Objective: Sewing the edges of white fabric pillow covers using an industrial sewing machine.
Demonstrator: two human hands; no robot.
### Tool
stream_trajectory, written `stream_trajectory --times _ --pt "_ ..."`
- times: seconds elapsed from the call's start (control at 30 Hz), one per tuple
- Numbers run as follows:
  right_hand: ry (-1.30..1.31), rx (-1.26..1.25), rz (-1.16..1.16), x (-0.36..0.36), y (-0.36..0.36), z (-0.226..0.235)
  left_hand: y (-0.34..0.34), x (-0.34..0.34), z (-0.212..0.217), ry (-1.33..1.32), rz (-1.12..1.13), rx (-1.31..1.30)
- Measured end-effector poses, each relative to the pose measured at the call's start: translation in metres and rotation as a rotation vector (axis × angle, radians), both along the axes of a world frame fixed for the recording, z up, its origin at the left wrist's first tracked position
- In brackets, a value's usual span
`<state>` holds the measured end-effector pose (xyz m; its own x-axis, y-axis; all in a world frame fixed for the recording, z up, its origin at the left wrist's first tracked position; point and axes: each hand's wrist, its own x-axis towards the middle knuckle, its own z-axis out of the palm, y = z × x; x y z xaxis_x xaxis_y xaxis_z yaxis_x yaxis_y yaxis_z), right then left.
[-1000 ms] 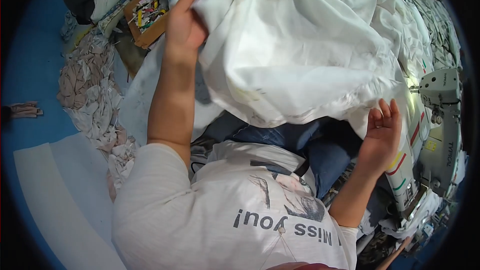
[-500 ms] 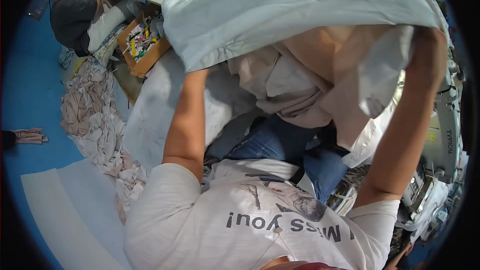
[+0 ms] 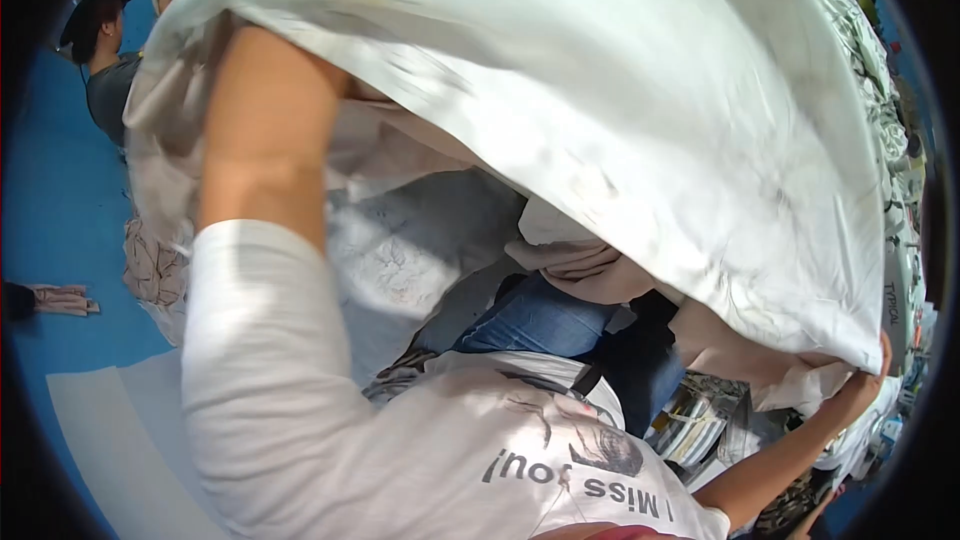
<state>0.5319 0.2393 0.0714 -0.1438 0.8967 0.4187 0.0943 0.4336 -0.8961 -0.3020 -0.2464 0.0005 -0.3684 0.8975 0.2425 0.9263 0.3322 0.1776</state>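
A large white cloth (image 3: 620, 110) is lifted overhead and spreads across most of the view. My left forearm (image 3: 265, 130) rises into its upper-left corner, where the folds cover my left hand. My right hand (image 3: 862, 388) is at the lower right with its fingers closed on the cloth's lower edge. A beige layer of fabric (image 3: 590, 260) hangs below the white one, over my lap in blue jeans (image 3: 540, 320).
Another person in a dark cap (image 3: 95, 35) works at the upper left on the blue floor (image 3: 50, 210). A patterned cloth pile (image 3: 150, 270) and a white sheet (image 3: 110, 440) lie at my left. A white sewing machine (image 3: 900, 305) stands at the right edge.
The cloth has gone from lying in front of me to raised over my head. My left arm has swung up and close to the camera; my right hand has dropped to the lower right.
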Motion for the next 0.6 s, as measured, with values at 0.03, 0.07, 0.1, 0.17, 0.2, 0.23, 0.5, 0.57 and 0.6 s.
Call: stream_trajectory --times 0.03,0.07,0.1,0.17,0.2,0.23,0.5,0.57,0.6 --pt "-0.061 -0.014 -0.047 0.013 -0.001 -0.009 0.037 0.032 -0.007 0.007 -0.044 -0.020" --pt "-0.122 -0.035 -0.087 0.034 0.007 -0.023 0.100 0.105 -0.020 0.013 -0.081 -0.046" --pt "-0.471 -0.029 -0.336 0.065 0.022 -0.037 0.151 0.169 -0.031 0.016 -0.119 -0.073" --pt "-0.874 0.334 -0.555 -0.019 -0.035 -0.043 0.179 0.243 -0.030 0.048 -0.128 -0.155" --pt "-0.989 0.542 -0.498 -0.054 -0.069 -0.040 0.157 0.271 -0.028 0.060 -0.138 -0.199" --pt "-0.853 0.580 -0.333 -0.085 -0.094 -0.048 0.136 0.298 -0.030 0.061 -0.140 -0.240" --pt "-0.815 0.776 0.489 -0.296 -0.189 -0.069 -0.038 0.310 -0.121 -0.669 0.591 0.388" --pt "-0.771 0.856 0.571 -0.318 -0.160 -0.083 -0.035 0.292 -0.143 -1.060 0.751 0.668" --pt "-0.745 0.829 0.523 -0.327 -0.157 -0.081 -0.024 0.280 -0.150 -1.448 0.879 0.949"
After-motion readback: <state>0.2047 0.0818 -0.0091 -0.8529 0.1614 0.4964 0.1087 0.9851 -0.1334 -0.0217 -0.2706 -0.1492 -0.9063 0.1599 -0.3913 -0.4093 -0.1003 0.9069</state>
